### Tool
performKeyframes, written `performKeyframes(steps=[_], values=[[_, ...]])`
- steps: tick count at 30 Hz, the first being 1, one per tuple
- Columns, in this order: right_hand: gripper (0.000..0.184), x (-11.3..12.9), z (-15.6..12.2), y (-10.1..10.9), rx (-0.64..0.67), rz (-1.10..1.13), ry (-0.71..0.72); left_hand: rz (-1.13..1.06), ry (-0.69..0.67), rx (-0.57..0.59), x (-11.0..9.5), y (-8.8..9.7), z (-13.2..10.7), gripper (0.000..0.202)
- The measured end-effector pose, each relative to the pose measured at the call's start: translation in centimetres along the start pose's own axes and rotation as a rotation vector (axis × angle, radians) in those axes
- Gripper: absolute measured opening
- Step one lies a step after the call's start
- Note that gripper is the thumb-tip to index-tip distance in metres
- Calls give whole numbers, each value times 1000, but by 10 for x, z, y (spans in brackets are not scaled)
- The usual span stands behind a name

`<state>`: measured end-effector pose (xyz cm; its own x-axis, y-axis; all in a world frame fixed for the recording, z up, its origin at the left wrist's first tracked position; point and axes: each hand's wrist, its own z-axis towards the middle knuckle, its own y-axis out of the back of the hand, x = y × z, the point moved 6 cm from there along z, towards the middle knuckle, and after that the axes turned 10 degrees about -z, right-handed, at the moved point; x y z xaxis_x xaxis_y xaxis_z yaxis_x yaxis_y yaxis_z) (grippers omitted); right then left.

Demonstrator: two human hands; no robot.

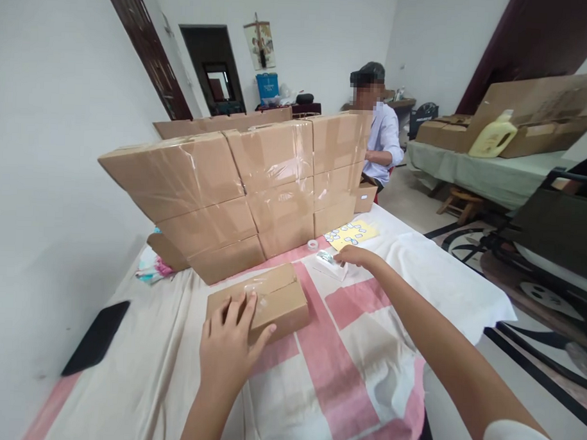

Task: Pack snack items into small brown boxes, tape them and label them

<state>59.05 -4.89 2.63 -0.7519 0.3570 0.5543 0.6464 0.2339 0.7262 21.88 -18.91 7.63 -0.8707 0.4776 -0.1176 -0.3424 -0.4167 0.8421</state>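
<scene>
Use the closed cardboard box (pixel 269 296) as the clock centre; it lies flat on the cloth-covered desk (pixel 355 376), directly ahead of me. My two hands are well apart. My left hand (pixel 227 343) rests on the near left part of the box, fingers spread and palm down, without gripping. My right hand (pixel 358 255) is at 2 o'clock, fingertips at the edge of a small white tray (pixel 337 271); I cannot tell whether they pinch anything, and the tray's contents appear greenish but are too small to identify.

The tape roll (pixel 312 245) sits between 1 and 2 o'clock, near the tray. Just beyond the tray lies a yellow sheet (pixel 365 231) bearing pale labels. At 12 o'clock stands a stack of taped cartons (pixel 280 174), three rows high. A flat black object (pixel 97 337) lies at 9 o'clock. Another person (pixel 387 136) sits at 1 o'clock, behind the stack.
</scene>
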Motion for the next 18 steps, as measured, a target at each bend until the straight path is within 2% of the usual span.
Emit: performKeyframes(steps=[5,9,13,18], values=[[20,3,5,-2,133,20,-115,-23,10,-25,-2,-2,-1,66],[21,4,-1,-9,97,96,-148,-56,31,-31,-2,-1,-2,69],[19,-1,-9,-16,-8,241,-70,-41,36,-43,-3,0,-2,73],[25,-18,-15,-29,-76,440,79,-32,18,-66,-6,2,-1,78]])
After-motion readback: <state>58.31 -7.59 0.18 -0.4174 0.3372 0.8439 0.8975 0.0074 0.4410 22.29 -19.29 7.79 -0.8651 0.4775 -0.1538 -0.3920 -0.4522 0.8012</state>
